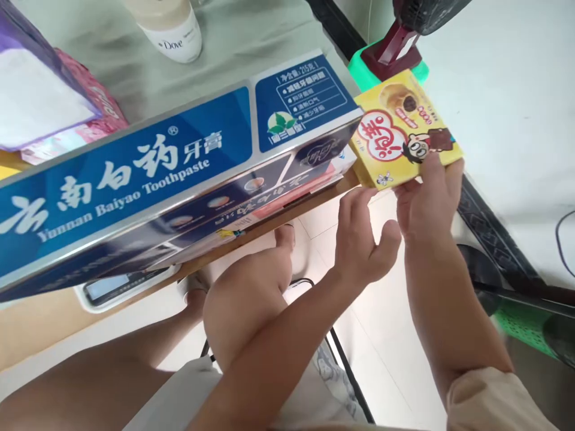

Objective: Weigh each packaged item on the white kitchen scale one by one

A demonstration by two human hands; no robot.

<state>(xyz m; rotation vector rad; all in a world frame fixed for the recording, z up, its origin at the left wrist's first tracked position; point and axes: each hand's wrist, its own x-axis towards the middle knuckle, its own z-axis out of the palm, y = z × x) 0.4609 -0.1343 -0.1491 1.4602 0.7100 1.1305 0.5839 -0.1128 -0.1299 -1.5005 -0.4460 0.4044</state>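
Observation:
My right hand [426, 200] grips the lower edge of a small yellow snack box [398, 131] with a cartoon figure, held just past the table's corner. My left hand [362, 239] hovers beside it, fingers spread and curved, holding nothing, its fingertips close to the box's lower left corner. A long blue toothpaste box [135, 173] lies on the table right next to the yellow box, its end touching or nearly touching it.
A white Dove bottle [173, 30] stands at the back of the table [251, 30]. Purple and pink packets [49, 102] lie at the left. A scale [117, 287] sits under the toothpaste box. A fan base [390, 51] on a green stool and floor cables are at the right.

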